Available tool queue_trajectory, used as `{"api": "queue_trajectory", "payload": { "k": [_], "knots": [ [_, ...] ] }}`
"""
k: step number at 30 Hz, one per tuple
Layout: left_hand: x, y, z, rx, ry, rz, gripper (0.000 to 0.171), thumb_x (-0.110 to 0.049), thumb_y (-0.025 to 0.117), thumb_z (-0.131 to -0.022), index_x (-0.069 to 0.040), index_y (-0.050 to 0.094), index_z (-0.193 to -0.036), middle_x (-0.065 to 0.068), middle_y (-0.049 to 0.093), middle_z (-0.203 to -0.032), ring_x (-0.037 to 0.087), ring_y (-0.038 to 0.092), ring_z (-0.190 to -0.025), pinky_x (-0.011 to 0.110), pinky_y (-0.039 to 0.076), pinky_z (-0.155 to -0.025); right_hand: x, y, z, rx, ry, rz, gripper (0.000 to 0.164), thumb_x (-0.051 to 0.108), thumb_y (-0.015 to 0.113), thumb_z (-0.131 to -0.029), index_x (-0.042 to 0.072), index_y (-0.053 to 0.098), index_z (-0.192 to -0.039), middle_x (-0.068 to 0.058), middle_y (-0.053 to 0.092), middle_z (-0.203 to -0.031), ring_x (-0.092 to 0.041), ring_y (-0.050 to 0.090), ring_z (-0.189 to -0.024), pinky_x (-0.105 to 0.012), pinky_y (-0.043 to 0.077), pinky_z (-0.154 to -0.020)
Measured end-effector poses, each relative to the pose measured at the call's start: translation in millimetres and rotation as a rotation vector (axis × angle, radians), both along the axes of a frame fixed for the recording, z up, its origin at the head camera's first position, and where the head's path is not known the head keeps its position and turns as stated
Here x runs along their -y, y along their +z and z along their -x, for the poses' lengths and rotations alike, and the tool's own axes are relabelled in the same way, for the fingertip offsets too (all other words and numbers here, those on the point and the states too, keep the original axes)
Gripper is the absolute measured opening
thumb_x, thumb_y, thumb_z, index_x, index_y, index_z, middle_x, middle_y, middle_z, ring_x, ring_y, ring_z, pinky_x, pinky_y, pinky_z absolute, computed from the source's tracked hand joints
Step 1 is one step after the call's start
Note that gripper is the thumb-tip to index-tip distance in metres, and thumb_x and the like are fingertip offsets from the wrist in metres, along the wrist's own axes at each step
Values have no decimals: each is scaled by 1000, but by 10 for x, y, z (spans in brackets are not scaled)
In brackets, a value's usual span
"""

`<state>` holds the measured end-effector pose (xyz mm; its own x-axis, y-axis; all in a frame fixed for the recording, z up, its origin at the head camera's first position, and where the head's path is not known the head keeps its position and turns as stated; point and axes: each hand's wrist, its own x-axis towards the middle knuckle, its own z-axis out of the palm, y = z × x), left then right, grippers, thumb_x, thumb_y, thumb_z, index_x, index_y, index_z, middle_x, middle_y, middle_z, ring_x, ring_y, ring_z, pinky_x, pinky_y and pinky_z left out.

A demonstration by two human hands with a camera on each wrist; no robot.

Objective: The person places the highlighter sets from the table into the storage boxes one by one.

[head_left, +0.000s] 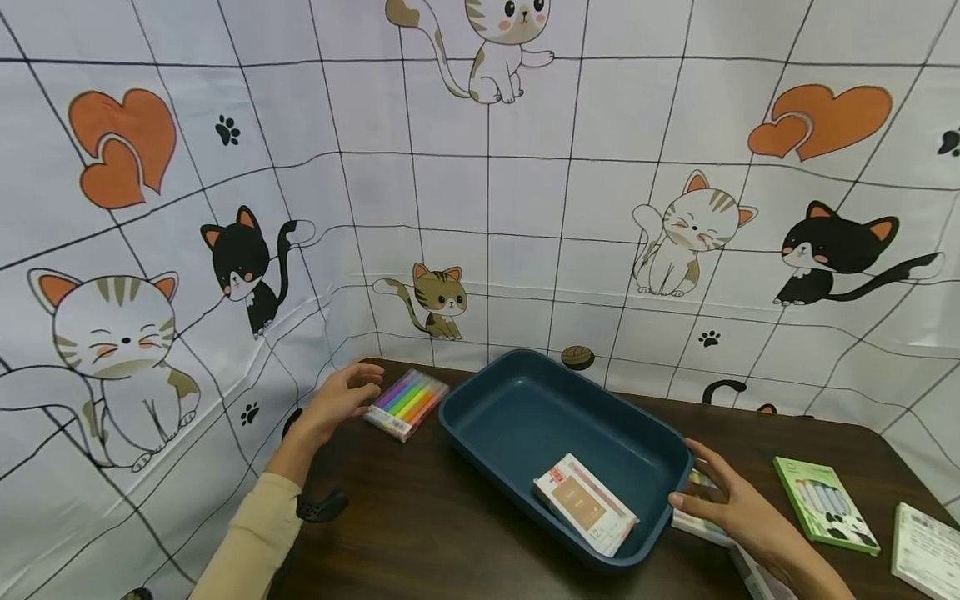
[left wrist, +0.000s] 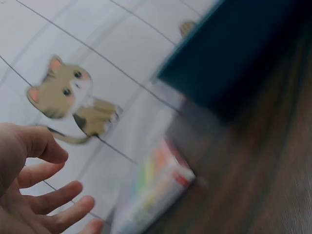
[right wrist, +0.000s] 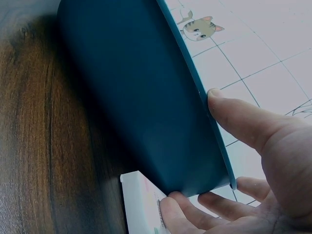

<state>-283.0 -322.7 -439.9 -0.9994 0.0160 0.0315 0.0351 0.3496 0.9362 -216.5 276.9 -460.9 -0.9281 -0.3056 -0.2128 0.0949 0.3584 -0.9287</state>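
Note:
A dark blue plastic bin (head_left: 517,375) stands on the table with a white-and-tan box (head_left: 585,504) lying inside it. My right hand (head_left: 738,504) holds the bin's right corner, its thumb on the rim (right wrist: 208,105) and its fingers around the end, beside a white box (right wrist: 139,204) that lies partly hidden under the hand. On the left, my left hand (head_left: 341,404) hovers beside a clear pack of rainbow-coloured pens (head_left: 408,404), its fingers loosely bent around nothing. The same pack (left wrist: 156,187) appears blurred beyond the left fingertips in the left wrist view.
A green box with pens pictured on it (head_left: 825,504) lies right of my right hand, and a white box (head_left: 926,550) is at the right edge. The dark wooden table (head_left: 390,533) meets a cloth with printed cats (head_left: 525,192) behind and at the left.

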Motion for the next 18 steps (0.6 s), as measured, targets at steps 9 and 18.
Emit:
{"api": "queue_trajectory", "payload": {
  "k": [9,18],
  "knots": [
    [68,-188,19,25,54,125,46,-19,60,-103,-1,50,-143,25,49,-143,39,53,-123,55,52,-96,8,-9,-5,13,-14,-14,101,25,74,-96,16,1,-165,-35,1,-162,-62,19,-140,-59,51,-96],
    [46,-263,71,31,87,179,43,-15,60,-101,0,53,-141,26,52,-139,35,56,-111,42,54,-84,8,4,9,0,-8,-13,101,26,74,-96,16,2,-165,-35,1,-162,-63,19,-140,-59,51,-96]
  ]
}}
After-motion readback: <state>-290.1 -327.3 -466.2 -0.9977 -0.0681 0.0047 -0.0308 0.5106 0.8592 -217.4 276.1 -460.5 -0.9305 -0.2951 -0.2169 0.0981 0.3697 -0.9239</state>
